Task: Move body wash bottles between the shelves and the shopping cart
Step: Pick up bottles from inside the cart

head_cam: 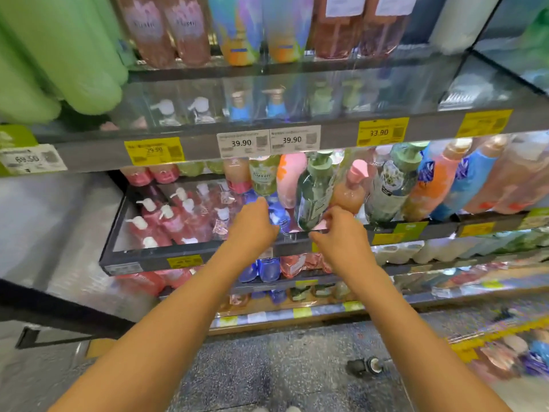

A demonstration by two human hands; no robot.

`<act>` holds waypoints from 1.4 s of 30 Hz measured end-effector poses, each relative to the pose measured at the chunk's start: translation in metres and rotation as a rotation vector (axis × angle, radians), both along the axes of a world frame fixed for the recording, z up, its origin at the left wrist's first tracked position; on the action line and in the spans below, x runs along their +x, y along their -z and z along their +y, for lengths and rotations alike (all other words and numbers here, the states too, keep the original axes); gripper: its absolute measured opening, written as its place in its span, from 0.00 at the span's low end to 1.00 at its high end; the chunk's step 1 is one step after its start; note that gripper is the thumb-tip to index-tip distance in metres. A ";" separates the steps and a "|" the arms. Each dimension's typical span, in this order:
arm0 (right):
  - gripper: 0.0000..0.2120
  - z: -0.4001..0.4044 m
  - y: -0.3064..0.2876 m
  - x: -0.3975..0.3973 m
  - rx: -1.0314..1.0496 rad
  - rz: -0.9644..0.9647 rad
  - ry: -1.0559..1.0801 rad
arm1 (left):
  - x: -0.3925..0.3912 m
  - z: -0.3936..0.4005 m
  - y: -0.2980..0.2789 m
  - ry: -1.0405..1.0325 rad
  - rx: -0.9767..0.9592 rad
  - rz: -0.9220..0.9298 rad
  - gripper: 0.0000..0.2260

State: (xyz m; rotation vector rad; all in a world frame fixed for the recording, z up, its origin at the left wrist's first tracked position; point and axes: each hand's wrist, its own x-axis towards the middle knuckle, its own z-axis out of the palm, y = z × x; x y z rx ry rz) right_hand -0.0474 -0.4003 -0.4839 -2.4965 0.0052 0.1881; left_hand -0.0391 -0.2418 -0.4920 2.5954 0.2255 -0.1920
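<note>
Several tiers of dark-edged metal shelving (190,156) fill the view, their front rails carrying yellow and white price tags (269,141); the printing on most is blurred. At 10 o'clock, fat pale-green packs (59,63) with a soft matte look bulge off the top tier. The upper shelf at 12 o'clock holds tall pink, orange-and-blue and salmon bottles. At 9 o'clock on the middle shelf sits a cluster of glossy pink pump bottles (175,221) with white pump heads, well apart from the hands. A speckled grey floor (267,367) lies at 6 o'clock, with a small black caster wheel (364,365) at 5 o'clock.

On the middle shelf near the centre, a translucent dark-green body wash bottle (315,194) with a sage-green pump leans toward the viewer, its rounded body wrapped in shiny clear film. Just beside it at 3 o'clock leans a peach bottle (349,194) with a pink pump. The right hand (341,236) curls at the green bottle's base, fingertips pinching something small and pink; whether the grip also closes on the bottle I cannot tell. The left hand (252,224) reaches past the rail, fingers bent onto a blue bottle (277,214) behind, which they partly hide.
</note>
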 end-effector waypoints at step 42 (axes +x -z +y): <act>0.34 -0.027 0.091 -0.026 1.036 -0.321 0.242 | -0.004 -0.026 0.060 0.111 -0.504 -0.627 0.34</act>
